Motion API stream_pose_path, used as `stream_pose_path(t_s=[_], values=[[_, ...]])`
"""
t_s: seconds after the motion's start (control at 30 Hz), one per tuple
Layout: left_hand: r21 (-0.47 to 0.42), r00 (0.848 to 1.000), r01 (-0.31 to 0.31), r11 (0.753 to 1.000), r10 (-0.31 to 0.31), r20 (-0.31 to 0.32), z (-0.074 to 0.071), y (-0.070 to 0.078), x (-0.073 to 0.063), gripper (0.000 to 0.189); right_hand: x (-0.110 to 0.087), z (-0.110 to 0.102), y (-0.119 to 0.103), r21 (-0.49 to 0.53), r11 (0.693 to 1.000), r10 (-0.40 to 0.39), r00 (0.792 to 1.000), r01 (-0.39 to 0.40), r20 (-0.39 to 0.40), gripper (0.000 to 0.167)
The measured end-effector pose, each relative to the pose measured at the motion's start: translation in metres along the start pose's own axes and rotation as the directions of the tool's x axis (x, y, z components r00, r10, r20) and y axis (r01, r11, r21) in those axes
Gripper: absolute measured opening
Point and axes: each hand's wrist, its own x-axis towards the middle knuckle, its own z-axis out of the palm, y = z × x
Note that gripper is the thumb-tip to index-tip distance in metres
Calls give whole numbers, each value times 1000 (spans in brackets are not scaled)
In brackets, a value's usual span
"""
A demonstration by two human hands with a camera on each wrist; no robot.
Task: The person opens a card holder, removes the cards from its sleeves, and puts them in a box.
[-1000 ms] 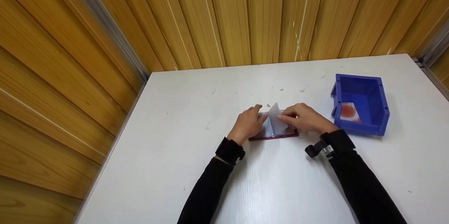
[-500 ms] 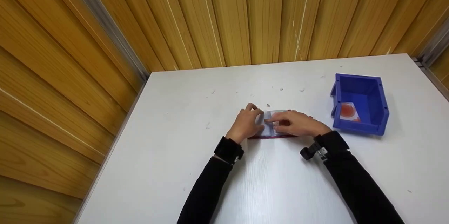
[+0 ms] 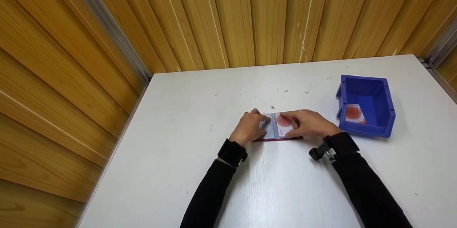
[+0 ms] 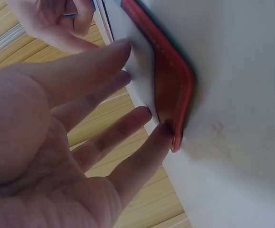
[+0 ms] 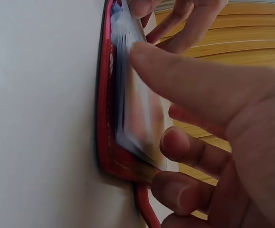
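A small red-covered card holder (image 3: 269, 133) with clear plastic sleeves lies open on the white table. On its right side shows a white card (image 3: 284, 122) with a reddish circle. My left hand (image 3: 247, 128) rests on the left side of the holder, fingertips touching the page and the red cover (image 4: 184, 78). Over the right side, my right hand (image 3: 310, 122) spreads its index finger and thumb across the card. In the right wrist view the thumb (image 5: 175, 78) lies against the stacked sleeves (image 5: 123, 95), and the other fingers are loosely bent.
A blue bin (image 3: 391, 108) stands on the table to the right, with a card (image 3: 354, 113) bearing a red circle inside it. Wood-patterned panels (image 3: 232, 17) border the table at the back and left.
The raised translucent sleeve my right hand was pinching has gone down onto the right side, uncovering the red-circle card. My right hand moved left across the page, then back right. The left hand shifted slightly.
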Motion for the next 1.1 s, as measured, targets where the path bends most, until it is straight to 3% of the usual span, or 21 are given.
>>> stream_pose_path(t_s=[0.27, 0.5, 0.63, 0.8, 0.9, 0.97, 1.0, 1.03, 1.1], values=[[-32, 996, 70, 997, -68, 60, -2, -2, 1, 36, -2, -6, 5, -29, 993, 117, 993, -116, 5, 85], [-68, 997, 68, 995, -66, 37, -1, -7, 2, 30, -3, -8, 12, 7, 994, 108, 994, -108, 6, 84], [-46, 997, 69, 997, -67, 34, -1, -5, 2, 29, -3, -7, 15, 38, 994, 105, 994, -105, 4, 85], [1, 999, 24, 1000, -24, -31, 2, 0, 3, 29, -3, -7, 17, 70, 992, 106, 994, -106, 14, 87], [-83, 997, -22, 996, 16, -71, 7, 4, 6, 30, -3, -8, 16, 81, 991, 105, 994, -107, 21, 87], [-219, 998, -29, 975, 15, -68, 10, 7, 8, 32, -3, -8, 17, 84, 991, 107, 994, -108, 24, 86], [-301, 998, -18, 953, 1, -56, 12, 8, 9, 33, -3, -8, 16, 86, 990, 109, 994, -111, 27, 86], [-393, 999, 6, 920, -22, -35, 14, 10, 10, 34, -3, -8, 17, 87, 990, 109, 994, -111, 29, 86], [-573, 997, 75, 816, -82, 13, 16, 13, 11, 36, -3, -9, 16, 88, 990, 109, 993, -111, 34, 86]])
